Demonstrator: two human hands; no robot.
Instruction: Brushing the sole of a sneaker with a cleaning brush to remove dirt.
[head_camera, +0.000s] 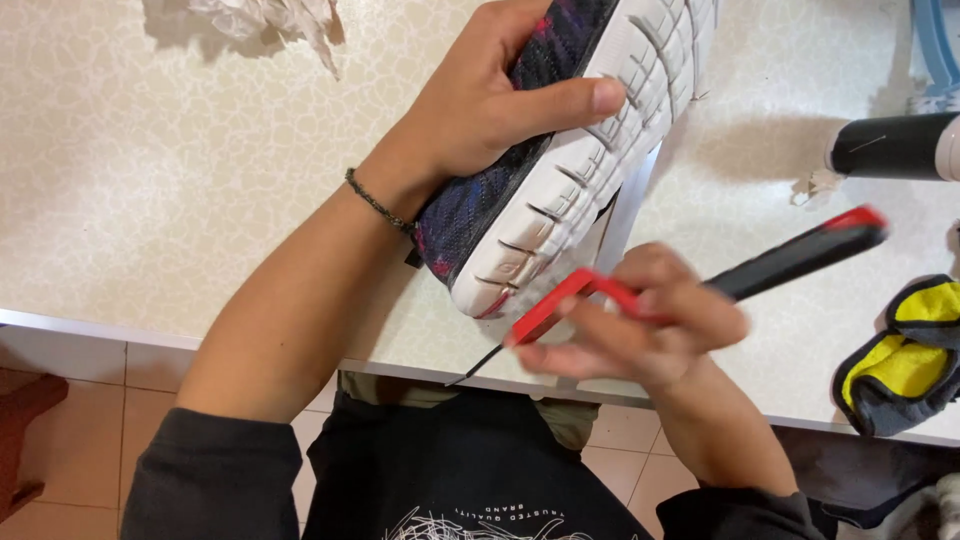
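My left hand (480, 105) grips a sneaker (560, 160) with a dark blue and purple knit upper and a white grooved sole, tilted on its side above the table, thumb pressed on the sole. My right hand (640, 325) holds a red and black tool (720, 285), blurred by motion; its red part sits just below the shoe's heel and a thin dark tip (475, 368) sticks out toward the table edge. The black handle with a red end reaches up to the right.
A cream patterned table (150, 180) has its front edge near my body. Crumpled white paper (270, 20) lies at the top left. A black and white cylinder (895, 148) and a yellow and grey cloth (905, 355) sit at the right. Tiled floor shows below.
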